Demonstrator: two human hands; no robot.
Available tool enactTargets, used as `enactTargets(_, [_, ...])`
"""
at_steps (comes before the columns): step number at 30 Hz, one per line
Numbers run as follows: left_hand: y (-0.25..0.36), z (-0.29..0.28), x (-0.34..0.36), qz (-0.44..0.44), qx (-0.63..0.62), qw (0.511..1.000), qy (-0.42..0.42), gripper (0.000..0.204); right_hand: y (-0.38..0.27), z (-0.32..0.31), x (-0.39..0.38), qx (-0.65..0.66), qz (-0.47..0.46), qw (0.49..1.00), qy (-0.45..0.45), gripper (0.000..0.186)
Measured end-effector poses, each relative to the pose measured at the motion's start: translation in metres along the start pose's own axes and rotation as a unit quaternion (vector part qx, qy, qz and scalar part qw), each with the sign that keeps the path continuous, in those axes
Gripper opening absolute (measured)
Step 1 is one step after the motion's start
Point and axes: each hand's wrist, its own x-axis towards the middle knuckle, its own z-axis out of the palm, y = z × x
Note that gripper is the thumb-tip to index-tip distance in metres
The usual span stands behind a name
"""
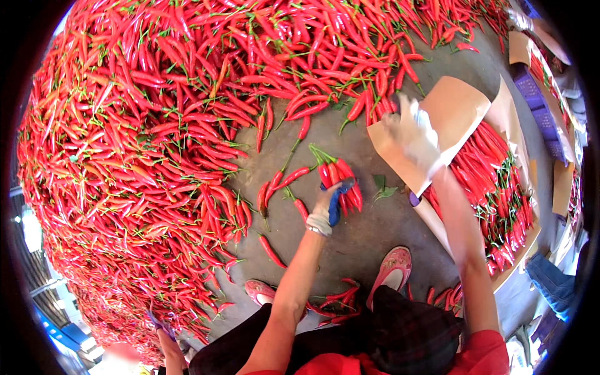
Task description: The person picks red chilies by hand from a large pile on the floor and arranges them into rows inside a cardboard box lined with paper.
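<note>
A small bunch of red chili peppers [327, 174], green stems pointing away from me, is gripped in my left hand [331, 203]. That hand wears a glove with blue on the fingers and white at the wrist. My right hand [409, 134], in a white glove, is over the raised flap of a cardboard box [459, 103]. Motion smears its fingers, so their closure is unclear. They are near some loose chilies [369, 106] at the edge of a large chili pile [156, 125]. Inside the box, chilies [478, 165] lie packed in rows.
My pink shoes [395, 265] stand on the grey floor [369, 234], with scattered chilies [340, 303] between them. Purple crates [531, 94] and more cardboard line the right side. Another person's gloved hand [164, 326] is at the pile, lower left; a person's jeans [553, 284] show at right.
</note>
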Motion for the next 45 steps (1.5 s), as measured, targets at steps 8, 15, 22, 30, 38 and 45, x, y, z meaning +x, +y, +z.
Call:
enactTargets(8, [0.026, -0.068, 0.026, 0.064, -0.067, 0.987, 0.127, 0.02, 0.006, 0.07, 0.07, -0.126, 0.202, 0.963, -0.125, 0.057])
enactTargets(15, [0.06, -0.1, -0.002, 0.096, -0.118, 0.979, 0.137, 0.022, -0.075, 0.084, 0.023, -0.018, 0.101, 0.964, -0.247, 0.065])
enactTargets(22, [0.077, -0.117, -0.04, 0.182, -0.103, 0.956, 0.207, 0.014, -0.079, 0.071, -0.002, 0.087, 0.071, 0.949, -0.294, 0.05])
enactTargets(30, [0.045, -0.067, -0.057, 0.075, -0.181, 0.978, 0.067, 0.017, -0.082, 0.082, -0.002, -0.067, -0.126, 0.983, -0.112, 0.05])
enactTargets(38, [0.054, -0.09, -0.01, 0.119, -0.203, 0.963, 0.128, 0.018, -0.081, 0.08, -0.007, -0.147, -0.337, 0.922, -0.122, 0.052])
enactTargets(45, [0.071, -0.123, -0.045, 0.199, -0.168, 0.952, 0.163, 0.023, -0.113, 0.087, -0.018, -0.011, -0.122, 0.976, -0.18, 0.04])
